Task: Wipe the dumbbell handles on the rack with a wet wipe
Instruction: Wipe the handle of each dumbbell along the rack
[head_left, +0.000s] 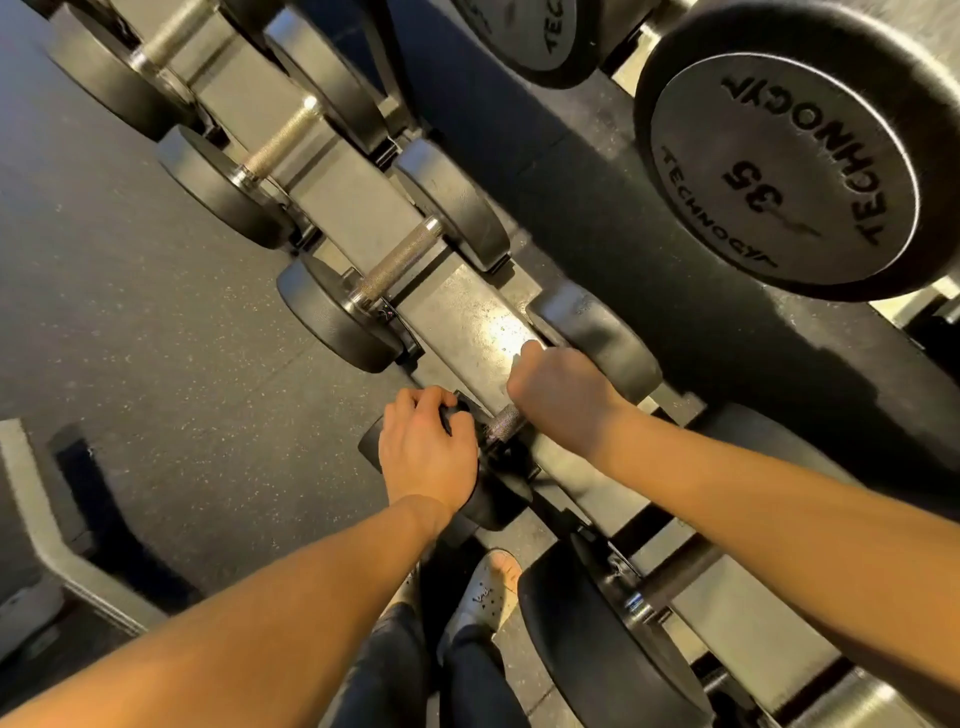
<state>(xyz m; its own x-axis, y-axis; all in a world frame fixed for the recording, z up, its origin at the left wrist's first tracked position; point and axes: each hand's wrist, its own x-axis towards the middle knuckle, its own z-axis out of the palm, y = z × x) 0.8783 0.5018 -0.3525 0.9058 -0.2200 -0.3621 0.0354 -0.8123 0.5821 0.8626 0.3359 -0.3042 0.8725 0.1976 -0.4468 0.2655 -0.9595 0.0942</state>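
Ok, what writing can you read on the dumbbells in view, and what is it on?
"TECHNOGYM": raised lettering, twice round the face of the large dumbbell end plate, upper right; the last letters are soft.
"35": centre of that plate.
"TEC": on the neighbouring end plate at the top edge; the rest is cut off.
Nothing else is readable.

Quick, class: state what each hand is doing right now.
Left hand: fingers curled over the dumbbell head.
Right hand: closed round the dumbbell handle.

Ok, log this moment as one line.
left hand: holds dumbbell head | right hand: grips handle | place: rack
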